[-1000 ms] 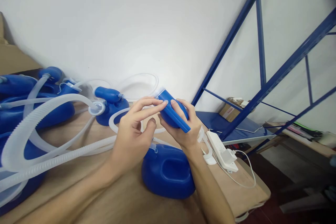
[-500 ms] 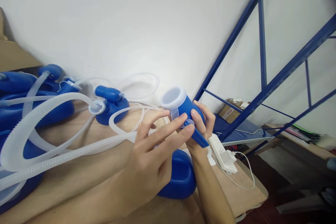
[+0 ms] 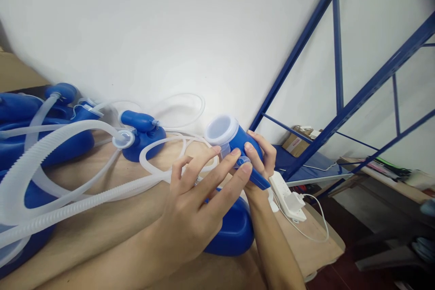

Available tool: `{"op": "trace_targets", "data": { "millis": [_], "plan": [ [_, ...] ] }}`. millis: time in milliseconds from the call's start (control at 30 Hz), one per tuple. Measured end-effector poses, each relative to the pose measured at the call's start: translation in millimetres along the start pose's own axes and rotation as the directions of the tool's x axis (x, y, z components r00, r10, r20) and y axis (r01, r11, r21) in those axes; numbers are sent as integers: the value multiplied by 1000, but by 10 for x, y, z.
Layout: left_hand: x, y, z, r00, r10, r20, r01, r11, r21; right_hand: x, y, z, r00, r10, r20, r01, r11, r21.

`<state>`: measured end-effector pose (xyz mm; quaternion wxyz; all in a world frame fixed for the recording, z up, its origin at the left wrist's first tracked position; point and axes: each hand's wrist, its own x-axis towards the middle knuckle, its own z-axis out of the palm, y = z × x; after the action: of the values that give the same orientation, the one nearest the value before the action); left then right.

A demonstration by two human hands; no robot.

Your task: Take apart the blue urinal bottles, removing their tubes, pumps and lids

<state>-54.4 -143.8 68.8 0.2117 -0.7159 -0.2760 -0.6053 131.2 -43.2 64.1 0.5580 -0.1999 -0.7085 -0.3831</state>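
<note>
My right hand (image 3: 261, 156) wraps round a blue plastic urinal funnel (image 3: 245, 142) with a whitish, translucent lid (image 3: 220, 130) on its wide end, tilted up to the left. A clear strap (image 3: 224, 149) runs from the lid toward the funnel's blue handle (image 3: 256, 176). From the front, my left hand (image 3: 200, 199) presses several long fingers on the strap and the top of the handle; its thumb is mostly hidden. Below the hands lies a blue plastic bottle (image 3: 234, 229), partly covered by my left hand.
On the left, several blue urinal bottles (image 3: 73, 145) lie with white ribbed hoses (image 3: 102, 197) and looped clear tubes. A white power strip (image 3: 287, 197) with a plugged-in charger rests at the table's right end. Beyond stands a blue metal frame (image 3: 340, 50), beside the white wall.
The funnel and both hands sit almost where they were. My left fingers have shifted slightly on the strap and handle, and the whole view has moved a little.
</note>
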Motion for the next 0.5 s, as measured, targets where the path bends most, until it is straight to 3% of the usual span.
{"op": "trace_targets", "data": {
  "millis": [300, 500],
  "plan": [
    [17, -20, -5, 998, 69, -2, -68, 984, 166, 27, -33, -22, 1000, -7, 17, 8, 999, -37],
    [53, -9, -29, 989, 145, 34, -148, 973, 176, 97, -103, -63, 998, -6, 54, 6, 1000, 9]
  ]
}}
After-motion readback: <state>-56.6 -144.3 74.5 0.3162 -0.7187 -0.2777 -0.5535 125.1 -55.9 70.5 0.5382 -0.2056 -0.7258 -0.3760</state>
